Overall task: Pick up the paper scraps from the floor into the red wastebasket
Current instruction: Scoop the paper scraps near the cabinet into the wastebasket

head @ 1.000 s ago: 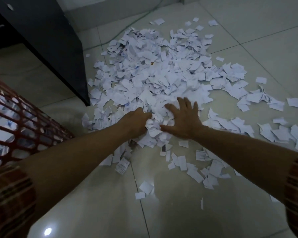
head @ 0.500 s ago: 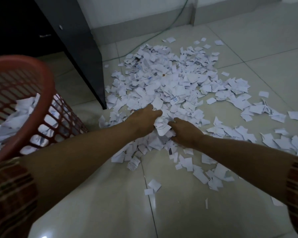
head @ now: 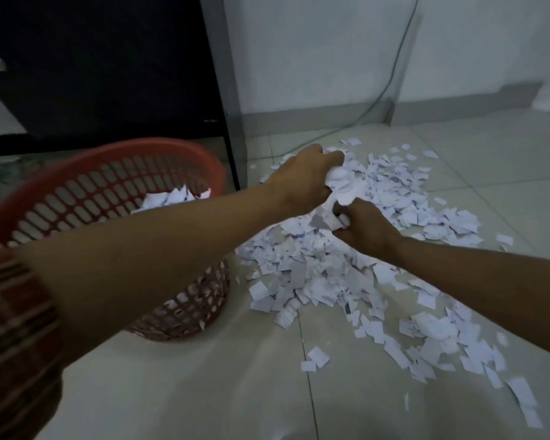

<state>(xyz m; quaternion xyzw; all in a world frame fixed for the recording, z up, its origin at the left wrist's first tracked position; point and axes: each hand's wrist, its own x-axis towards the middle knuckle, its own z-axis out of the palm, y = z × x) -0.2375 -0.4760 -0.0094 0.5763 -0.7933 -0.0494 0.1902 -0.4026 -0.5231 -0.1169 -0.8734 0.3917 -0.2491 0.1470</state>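
A wide heap of white paper scraps (head: 346, 274) covers the tiled floor at centre right. My left hand (head: 302, 179) and my right hand (head: 367, 230) are lifted above the heap, close together, and both grip a bunch of scraps (head: 343, 188) between them. The red wastebasket (head: 115, 173), a lattice plastic basket, stands on the floor at the left, below my left forearm, with scraps lying inside it.
A dark cabinet (head: 108, 65) stands behind the basket, its metal leg (head: 232, 128) reaching the floor beside the heap. A green cable (head: 391, 68) runs down the white wall to the floor. Loose scraps trail to the lower right (head: 458, 350).
Both hands closed on scraps in the heap and rose from the floor, holding a bunch. The view swung up and left, bringing the basket and cabinet into sight.
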